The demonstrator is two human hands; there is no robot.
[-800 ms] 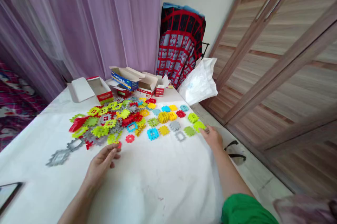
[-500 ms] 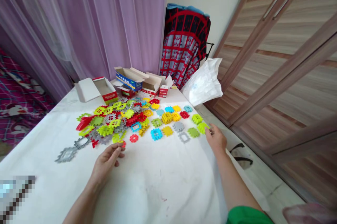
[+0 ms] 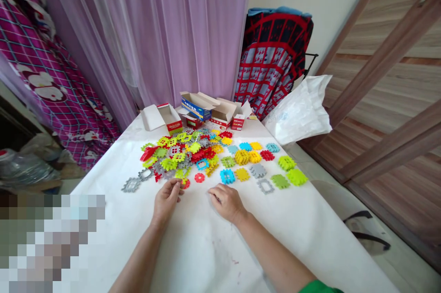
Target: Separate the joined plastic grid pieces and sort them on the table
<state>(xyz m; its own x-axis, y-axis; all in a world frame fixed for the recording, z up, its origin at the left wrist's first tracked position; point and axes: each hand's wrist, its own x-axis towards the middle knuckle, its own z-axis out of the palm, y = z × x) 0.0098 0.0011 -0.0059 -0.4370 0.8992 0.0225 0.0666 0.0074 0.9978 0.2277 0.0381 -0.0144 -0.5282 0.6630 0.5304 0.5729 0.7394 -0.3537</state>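
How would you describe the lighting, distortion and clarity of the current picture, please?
Head view: soft light, no harsh shadows on the tablecloth; head view: the wardrobe leans, perhaps from wide-angle stretch; head view: the heap of coloured pieces shows clear colours but soft detail; head view: pixel blocks hide the lower-left corner.

Left hand (image 3: 167, 198) right by a red disc (image 3: 186, 183), front of the tile pile (image 3: 175, 151). Right hand (image 3: 226, 202) curled over white tabletop (image 3: 200, 242). Open boxes (image 3: 196, 109) behind.

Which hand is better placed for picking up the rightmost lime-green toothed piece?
Probably the right hand: it is nearer the lime-green piece, while the left hand lies farther off, by a red disc.
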